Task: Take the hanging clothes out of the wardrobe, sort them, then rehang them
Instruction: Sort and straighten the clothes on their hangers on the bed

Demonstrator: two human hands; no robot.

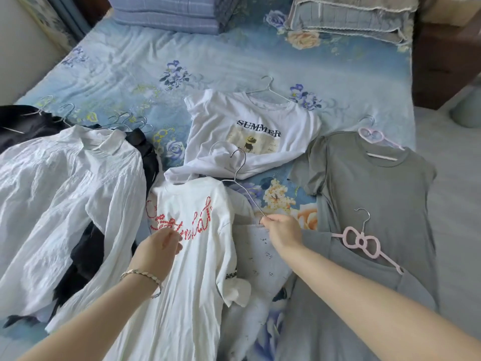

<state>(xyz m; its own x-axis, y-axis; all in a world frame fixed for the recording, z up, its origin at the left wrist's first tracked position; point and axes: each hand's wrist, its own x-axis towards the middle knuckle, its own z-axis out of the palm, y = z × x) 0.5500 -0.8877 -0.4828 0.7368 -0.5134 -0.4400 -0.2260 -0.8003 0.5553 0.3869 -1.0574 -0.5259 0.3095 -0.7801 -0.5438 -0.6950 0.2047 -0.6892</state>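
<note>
The fingers (269, 222) of the right hand (283, 231) pinch the lower end of a wire hanger (249, 198), just right of the frame's centre, along with the edge of a pale speckled garment (260, 259) that lies under the hand. The hanger's hook points toward the top of the frame and overlaps the hem of a white SUMMER T-shirt (250, 126) spread flat in the middle of the bed (130, 69). The left hand (158, 247), with a bracelet (141, 274) at its wrist, sits on a white T-shirt with red lettering (187, 269) at lower centre. Its fingers are bent with the tips at the lettering, and I cannot tell whether they grip the cloth or only touch it. This T-shirt partly covers the speckled garment. At the left of the frame a white collared shirt (65, 178) lies over black clothes (23, 123), with a cluster of wire hooks (125, 121) showing just above its collar. At the right a grey T-shirt (377, 183) lies flat on a pink heart hanger (369, 135). Below it, at lower right, a second grey garment (338, 295) lies on a pink bow hanger (361, 241) and overlaps the grey T-shirt's hem. A folded blue quilt (169, 11) sits at the top of the frame, and folded grey bedding (351, 19) at the upper right.
</note>
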